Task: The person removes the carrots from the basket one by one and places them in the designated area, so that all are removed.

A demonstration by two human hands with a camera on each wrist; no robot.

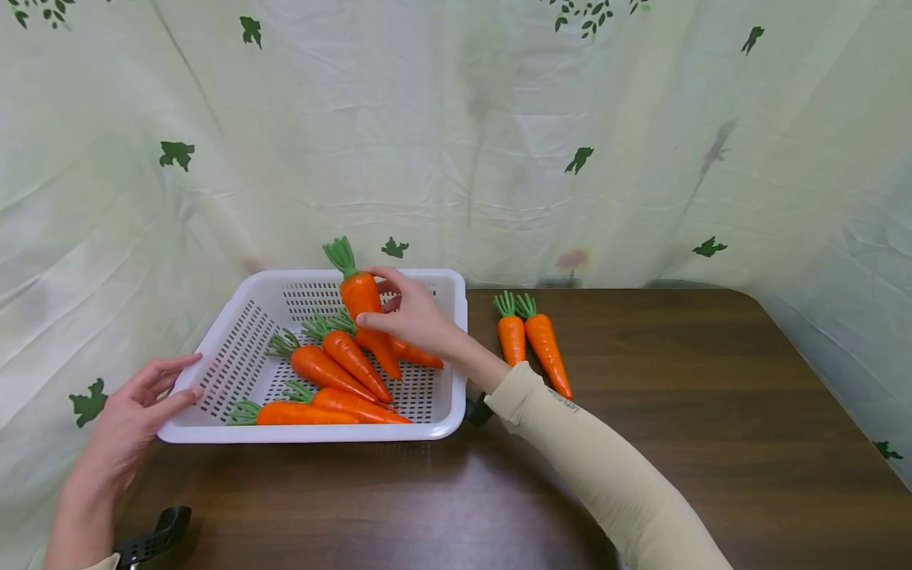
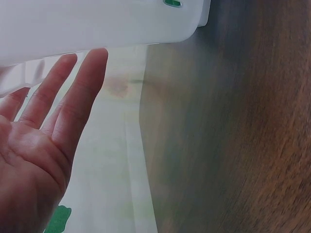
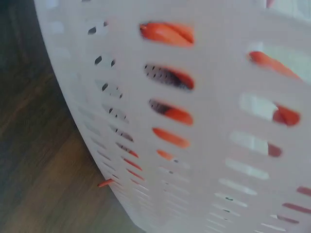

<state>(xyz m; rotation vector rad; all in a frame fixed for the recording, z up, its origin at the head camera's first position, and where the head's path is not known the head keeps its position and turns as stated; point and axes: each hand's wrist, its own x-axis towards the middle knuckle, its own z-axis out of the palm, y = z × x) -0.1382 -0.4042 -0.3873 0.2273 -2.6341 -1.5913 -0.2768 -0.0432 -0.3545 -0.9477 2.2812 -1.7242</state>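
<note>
A white perforated plastic basket (image 1: 313, 434) holds several orange carrots (image 1: 324, 372) with green tops. My right hand (image 1: 409, 313) reaches over the basket's right side and holds one carrot (image 1: 362, 294) between thumb and fingers. This carrot is tilted with its green top up, above the other carrots, and its tip points down into the basket. At the basket's left end, my left hand (image 1: 138, 408) touches the rim with nearly straight fingers. In the left wrist view its fingers (image 2: 80, 102) meet the basket's outer side. The right wrist view shows only the slotted basket wall (image 3: 214, 121); the right hand is hidden there.
Two more carrots (image 1: 545, 348) lie on the brown wooden table (image 1: 677, 412) right of the basket, one partly hidden by the right forearm. A pale curtain (image 1: 463, 142) with leaf prints hangs behind and beside the table.
</note>
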